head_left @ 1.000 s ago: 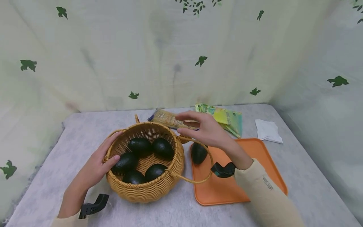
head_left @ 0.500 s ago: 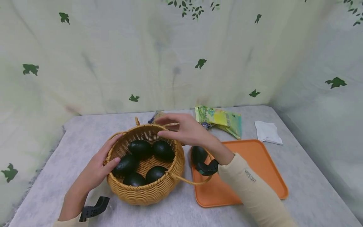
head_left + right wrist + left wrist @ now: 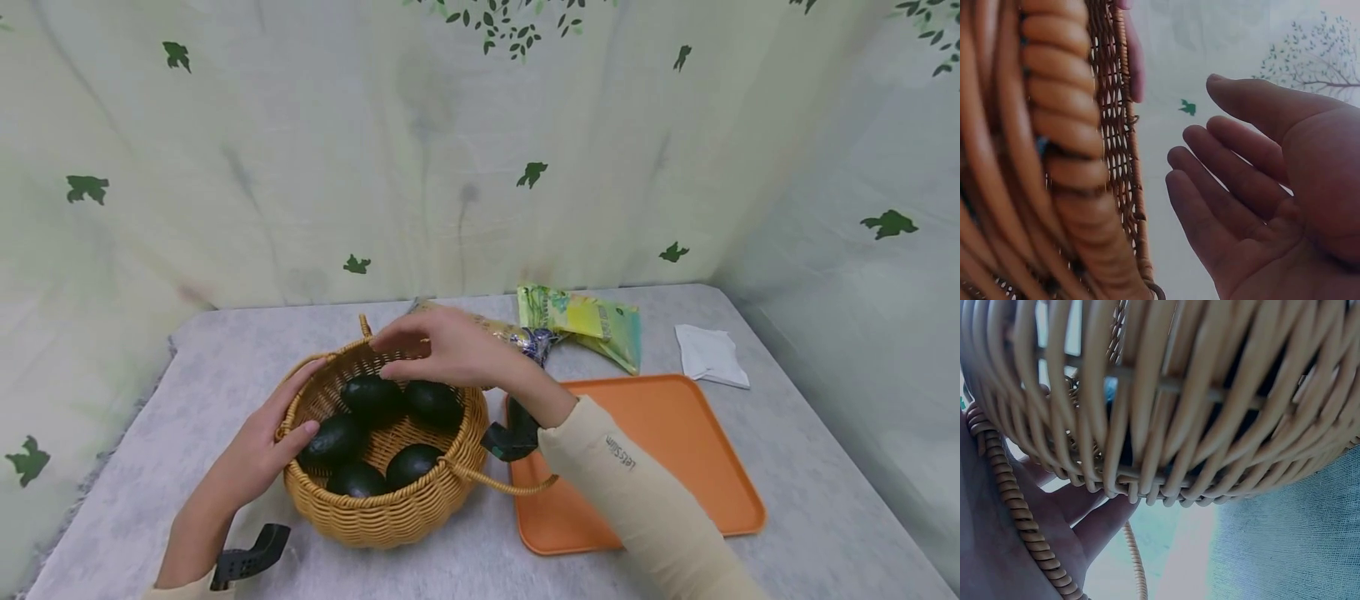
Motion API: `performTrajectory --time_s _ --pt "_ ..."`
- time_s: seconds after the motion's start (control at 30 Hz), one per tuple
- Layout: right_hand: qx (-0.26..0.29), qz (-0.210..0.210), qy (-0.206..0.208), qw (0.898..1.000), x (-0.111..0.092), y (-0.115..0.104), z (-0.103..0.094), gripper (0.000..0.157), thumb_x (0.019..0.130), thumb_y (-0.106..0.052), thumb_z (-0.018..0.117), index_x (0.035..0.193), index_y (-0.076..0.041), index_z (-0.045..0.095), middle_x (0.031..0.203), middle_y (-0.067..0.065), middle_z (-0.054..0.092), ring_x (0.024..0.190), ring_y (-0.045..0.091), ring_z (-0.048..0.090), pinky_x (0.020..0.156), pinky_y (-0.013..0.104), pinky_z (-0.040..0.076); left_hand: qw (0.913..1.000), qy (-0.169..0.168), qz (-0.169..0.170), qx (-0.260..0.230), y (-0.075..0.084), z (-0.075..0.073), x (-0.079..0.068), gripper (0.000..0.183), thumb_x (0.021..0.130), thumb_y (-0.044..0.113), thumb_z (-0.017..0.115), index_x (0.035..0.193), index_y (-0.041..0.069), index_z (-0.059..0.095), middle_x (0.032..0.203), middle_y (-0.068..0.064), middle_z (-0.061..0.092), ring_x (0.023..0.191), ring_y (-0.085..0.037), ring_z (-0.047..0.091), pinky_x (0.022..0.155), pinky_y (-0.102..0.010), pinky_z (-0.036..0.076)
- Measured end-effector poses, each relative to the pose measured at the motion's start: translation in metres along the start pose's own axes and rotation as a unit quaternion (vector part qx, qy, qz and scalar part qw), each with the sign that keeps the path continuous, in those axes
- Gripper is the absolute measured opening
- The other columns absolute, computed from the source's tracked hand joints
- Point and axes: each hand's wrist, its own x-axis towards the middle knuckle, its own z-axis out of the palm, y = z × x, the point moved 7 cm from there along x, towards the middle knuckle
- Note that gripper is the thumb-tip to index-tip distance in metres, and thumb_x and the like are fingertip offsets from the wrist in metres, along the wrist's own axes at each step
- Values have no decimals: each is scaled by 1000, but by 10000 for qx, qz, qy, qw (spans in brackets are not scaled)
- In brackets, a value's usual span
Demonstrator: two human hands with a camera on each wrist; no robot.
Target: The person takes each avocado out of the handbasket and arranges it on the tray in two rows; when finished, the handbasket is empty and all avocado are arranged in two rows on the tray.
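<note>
A round wicker basket (image 3: 375, 527) stands on the table and holds several dark avocados (image 3: 372, 400). My left hand (image 3: 251, 458) holds its left side, the thumb over the rim beside an avocado. In the left wrist view, fingers (image 3: 1100, 528) lie against the woven wall and a basket handle (image 3: 1025, 522) crosses the palm. Over the basket's far right part hovers my right hand (image 3: 453, 348), holding nothing. The right wrist view shows its fingers (image 3: 1229, 169) loosely extended above the rim. Another avocado (image 3: 525, 410) sits at the tray's left edge, mostly hidden by the right wrist.
An orange tray (image 3: 675, 442) lies right of the basket, the second handle (image 3: 510, 485) reaching over its edge. Behind are a gold and blue packet (image 3: 517, 335) and green-yellow packets (image 3: 581, 317). A white packet (image 3: 711, 356) lies far right. A patterned curtain (image 3: 465, 150) hangs behind.
My right hand has moved left, from beside the basket's right rim to over its opening, so the forearm now covers most of the tray's avocado. The left hand stays on the basket.
</note>
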Motion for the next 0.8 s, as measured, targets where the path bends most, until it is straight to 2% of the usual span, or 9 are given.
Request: performTrajectory --time_s 0.23,0.4,0.7,0.77,0.8 --pt "-253 -140 -342 9990 14 -4 12 40 97 -26 73 134 -11 68 132 4 70 122 14 66 98 17 49 10000 7 67 -10 -1 0 0 74 100 15 56 165 31 23 164 -16 32 134 -49 47 97 -78 38" --pt "-255 -159 -565 9980 22 -4 19 42 97 -24 73 135 -7 67 133 7 69 122 16 65 98 18 49 9999 40 105 59 -1 -1 -2 74 100 14 56 165 32 23 166 -12 31 134 -45 47 99 -77 38" --pt "-490 -159 -939 9942 26 -10 20 41 98 -25 71 135 -6 67 133 8 69 119 14 66 97 19 49 9998 65 160 42 -2 -1 -1 73 101 14 55 164 32 24 166 -10 30 135 -44 44 100 -77 37" --pt "-536 -155 -997 9934 26 -12 19 41 98 -25 72 135 -7 67 133 8 69 119 13 66 97 19 49 9998 72 185 80 -1 -1 -1 74 101 13 55 164 33 24 166 -8 31 136 -39 44 102 -73 38" --pt "-575 -165 -1014 9930 26 -13 18 41 98 -25 72 135 -7 67 133 8 69 119 13 66 97 19 49 9997 75 197 115 -2 -1 -1 74 100 13 55 164 33 24 166 -7 31 137 -36 44 106 -65 40"
